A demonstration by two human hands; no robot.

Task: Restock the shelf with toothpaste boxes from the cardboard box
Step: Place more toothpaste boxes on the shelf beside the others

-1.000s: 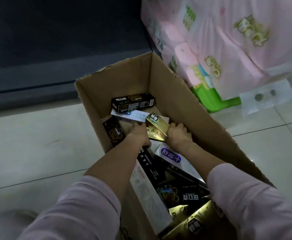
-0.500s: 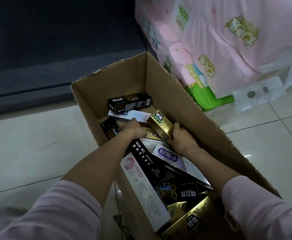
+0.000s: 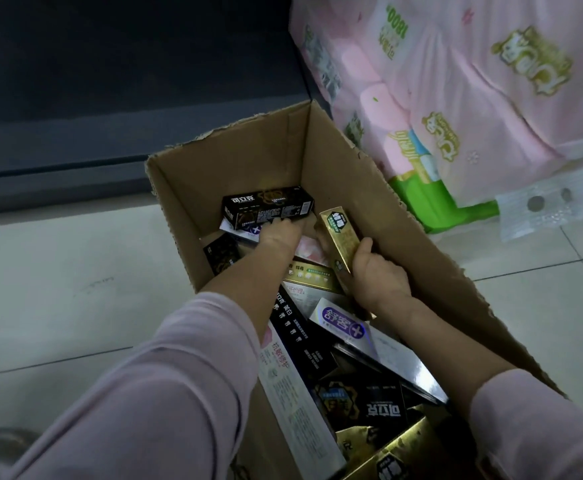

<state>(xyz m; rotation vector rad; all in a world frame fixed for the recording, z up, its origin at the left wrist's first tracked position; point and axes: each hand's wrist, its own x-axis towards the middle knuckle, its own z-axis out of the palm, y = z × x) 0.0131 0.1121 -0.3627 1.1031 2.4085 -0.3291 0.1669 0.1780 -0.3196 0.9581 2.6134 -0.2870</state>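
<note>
Fingers (image 3: pixel 362 247) of the right hand (image 3: pixel 378 275) are wrapped round a gold box (image 3: pixel 340 244), gripping its lower half. That box is lifted clear of the pile and tilted, its long axis running from the palm up and away toward the far wall of the carton (image 3: pixel 248 157), with the printed end pointing at the far right corner.

Over on the other side, the left hand (image 3: pixel 278 235) reaches deep toward the far end of the carton. Its fingertips lie against the near face of a black box (image 3: pixel 266 207) that sits crosswise, long axis parallel to the far wall; whether they are curled shut or merely pressing on it I cannot tell from where I stand, since the back of the hand hides them. A white box (image 3: pixel 240 230) with a purple mark pokes out beneath the black one, just left of the hand.

Between the two forearms the carton holds a loose heap: a second gold box (image 3: pixel 312 275) lying flat, a silver box (image 3: pixel 345 323) with purple lettering, a long white box (image 3: pixel 290 386) along the left wall pointing toward the near edge, and more black and gold ones at the near end. Another small black box (image 3: pixel 221 254) leans on the left wall.

The carton rests on a pale tiled floor (image 3: pixel 58 271). Pink wrapped packs (image 3: pixel 456 98) stand just beyond its right wall, and a dark shelf base (image 3: pixel 75 168) runs along behind it. Both arms wear pale pink sleeves (image 3: pixel 165 393).
</note>
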